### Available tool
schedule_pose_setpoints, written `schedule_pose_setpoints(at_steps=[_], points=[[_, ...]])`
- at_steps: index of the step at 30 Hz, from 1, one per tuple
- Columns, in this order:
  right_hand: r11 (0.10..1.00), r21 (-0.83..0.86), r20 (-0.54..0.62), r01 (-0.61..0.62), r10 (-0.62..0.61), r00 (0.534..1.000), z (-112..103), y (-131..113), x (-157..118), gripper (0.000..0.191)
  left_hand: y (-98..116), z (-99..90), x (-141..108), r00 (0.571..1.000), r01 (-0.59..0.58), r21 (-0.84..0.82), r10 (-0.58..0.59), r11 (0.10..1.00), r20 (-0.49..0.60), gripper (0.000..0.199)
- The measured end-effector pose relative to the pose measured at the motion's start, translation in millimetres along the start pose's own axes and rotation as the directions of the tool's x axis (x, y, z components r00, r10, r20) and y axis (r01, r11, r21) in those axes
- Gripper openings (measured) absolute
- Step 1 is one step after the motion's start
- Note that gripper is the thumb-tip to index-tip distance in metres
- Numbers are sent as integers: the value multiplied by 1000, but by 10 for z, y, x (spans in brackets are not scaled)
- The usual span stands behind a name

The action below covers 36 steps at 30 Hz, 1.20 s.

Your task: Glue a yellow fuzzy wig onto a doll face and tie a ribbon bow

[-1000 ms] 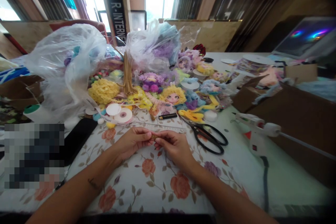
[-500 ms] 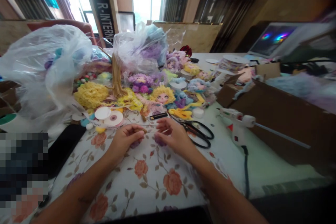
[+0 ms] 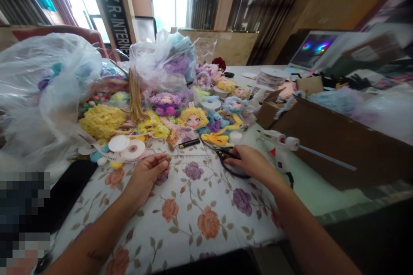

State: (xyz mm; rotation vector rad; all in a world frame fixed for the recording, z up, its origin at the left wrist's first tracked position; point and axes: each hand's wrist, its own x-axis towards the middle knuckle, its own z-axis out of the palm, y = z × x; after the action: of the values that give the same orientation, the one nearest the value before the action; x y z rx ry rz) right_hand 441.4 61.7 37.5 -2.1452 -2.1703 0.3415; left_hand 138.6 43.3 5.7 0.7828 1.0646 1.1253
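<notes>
On the worktop (image 3: 309, 193), right hand (image 3: 253, 161) at the black scissors (image 3: 222, 157): closed or not, I cannot tell.
Probably stiff, best taken by the loops; left hand (image 3: 145, 176) pinches a small brown piece (image 3: 168, 159).

The right hand (image 3: 250, 161) hides part of the black-handled scissors (image 3: 222, 156), while well to their left the left hand (image 3: 146, 174) partly covers a brown piece (image 3: 168, 159) too small to identify.

Behind and to the left of the purple-and-blue-filled plastic bag (image 3: 161, 58), you had a dark sign (image 3: 111, 13) reading "D Z R - INTERNE", turned sideways. In front of that bag, the white ribbon's (image 3: 97, 148) print was too small to read.
</notes>
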Motion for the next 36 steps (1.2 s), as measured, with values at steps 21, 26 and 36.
schedule_pose_setpoints(at_steps=[21, 26, 36], points=[[364, 931, 190, -35, -399, 897, 321, -1046, -227, 60, 105, 19, -69, 960, -268, 114, 275, 957, -51, 30], [335, 938, 230, -91, -406, 885, 510, -1305, -309, 59, 125, 28, -89, 941, -337, 80, 339, 938, -18, 22], [315, 939, 257, -138, -375, 891, 538, -1306, -424, 54, 100, 54, -168, 949, -315, 131, 315, 940, 22, 22]])
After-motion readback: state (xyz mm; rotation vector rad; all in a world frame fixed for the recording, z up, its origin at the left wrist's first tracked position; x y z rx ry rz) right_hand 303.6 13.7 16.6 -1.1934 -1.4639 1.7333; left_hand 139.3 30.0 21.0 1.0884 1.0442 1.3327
